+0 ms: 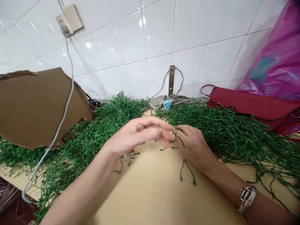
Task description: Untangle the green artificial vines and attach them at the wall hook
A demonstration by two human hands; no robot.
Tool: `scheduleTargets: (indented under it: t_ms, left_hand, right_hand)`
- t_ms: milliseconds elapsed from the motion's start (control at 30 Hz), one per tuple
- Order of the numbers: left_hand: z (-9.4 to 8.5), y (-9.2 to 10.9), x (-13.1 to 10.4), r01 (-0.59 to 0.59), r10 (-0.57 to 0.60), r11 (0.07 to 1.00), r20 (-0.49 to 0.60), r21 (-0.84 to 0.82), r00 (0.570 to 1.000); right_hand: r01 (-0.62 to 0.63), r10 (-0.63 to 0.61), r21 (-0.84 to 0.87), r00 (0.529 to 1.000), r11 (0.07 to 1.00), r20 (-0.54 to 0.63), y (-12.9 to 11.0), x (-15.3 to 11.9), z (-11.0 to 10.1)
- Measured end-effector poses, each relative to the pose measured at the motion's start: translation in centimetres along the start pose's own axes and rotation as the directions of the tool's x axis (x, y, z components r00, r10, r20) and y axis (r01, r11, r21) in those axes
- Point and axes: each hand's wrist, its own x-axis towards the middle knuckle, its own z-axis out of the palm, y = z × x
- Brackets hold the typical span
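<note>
My left hand [142, 132], smeared by motion, reaches in from the left with its thumb and fingers drawn together at the fingertips of my right hand. My right hand [193, 145] has its fingers bent and pressed together. Bits of thin green cord [174, 147] show between and just below the fingertips of both hands; the grip itself is partly hidden. A loose forked green cord [187, 168] with knotted ends lies on the table below my right hand. Large heaps of similar knotted cords lie on both sides, a left heap [103, 131] and a right heap [222, 131].
A pale wooden table [140, 193] stands against a white tiled wall. A cardboard box [37, 106] with a white cable [62, 122] across it is at left. A small blue-and-white cup [167, 103] stands behind. At right are a red handbag [255, 103] and a magenta plastic bag [269, 62].
</note>
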Motion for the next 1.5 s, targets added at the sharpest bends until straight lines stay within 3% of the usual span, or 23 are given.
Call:
scheduleTargets:
  t_ms: [67,100,133,167,267,400,633,700,800,933,1100,1200,1267,1333,1433,1500]
  left_hand:
    - [0.9,-1.9,2.4,0.051,-0.065,0.973,0.053,0.226,0.996]
    - [1.1,-3.0,3.8,0.088,-0.102,0.922,0.016,0.378,0.995]
    - [1.2,-4.1,5.2,0.16,-0.131,0.801,-0.092,0.576,0.987]
    - [1.1,-5.3,6.6,0.21,-0.137,0.733,-0.163,0.646,0.977]
    - [0.6,-8.3,9.9,0.302,-0.145,0.583,-0.269,0.755,0.952]
    - [0.2,-10.4,11.3,0.377,-0.203,0.405,-0.32,0.833,0.926]
    - [-1.7,-8.8,11.0,0.463,-0.087,0.288,-0.459,0.838,0.884]
    - [-2.0,-8.3,11.2,0.454,-0.096,0.284,-0.446,0.844,0.89]
    - [-1.8,-8.4,11.5,0.439,-0.204,0.288,-0.393,0.851,0.897]
    - [-2.4,-8.4,11.2,0.497,-0.294,0.292,-0.418,0.817,0.86]
    - [-5.1,-5.3,9.7,0.548,-0.094,0.385,-0.559,0.743,0.824]
    - [-5.5,-2.6,9.1,0.524,0.047,0.502,-0.627,0.688,0.778]
    - [-4.9,-0.6,9.1,0.376,0.205,0.671,-0.647,0.639,0.734]
    - [-4.0,1.5,9.4,0.167,0.339,0.778,-0.629,0.606,0.699]
    - [-2.5,4.2,9.7,-0.139,0.479,0.83,-0.562,0.541,0.674]
    - [-1.7,5.2,9.7,-0.264,0.499,0.849,-0.532,0.457,0.685]
  right_hand:
    - [-0.025,0.024,0.027,0.999,0.999,0.021,0.0,-0.3,0.4]
    - [-0.039,0.038,0.038,0.999,0.999,0.038,0.0,-0.4,0.6]
    - [-0.053,0.05,0.047,0.997,0.998,0.054,-0.1,-0.5,0.8]
    - [-0.062,0.058,0.052,0.996,0.997,0.068,-0.1,-0.5,1.0]
    - [-0.065,0.06,0.059,0.994,0.996,0.094,-0.3,-0.6,1.2]
    - [-0.066,0.059,0.057,0.992,0.996,0.11,-0.5,-0.5,1.0]
    - [-0.098,0.09,0.063,0.988,0.993,0.127,-0.1,-0.5,0.8]
    - [-0.107,0.098,0.071,0.988,0.992,0.12,-0.1,-0.4,0.8]
    - [-0.12,0.111,0.08,0.988,0.99,0.102,-0.1,-0.4,0.8]
    - [-0.118,0.111,0.085,0.99,0.989,0.085,0.2,-0.5,0.7]
    - [-0.102,0.097,0.097,0.994,0.99,0.06,0.7,-0.1,0.2]
    - [-0.111,0.111,0.186,0.994,0.976,0.007,0.6,2.0,-1.8]
    - [-0.11,0.123,0.239,0.992,0.965,-0.039,0.3,4.6,-4.1]
    - [-0.133,0.162,0.275,0.983,0.952,-0.086,0.2,7.9,-6.7]
    - [-0.28,0.353,0.37,0.924,0.886,-0.146,0.6,12.7,-10.1]
    - [-0.348,0.488,0.518,0.858,0.781,-0.16,1.1,14.9,-11.1]
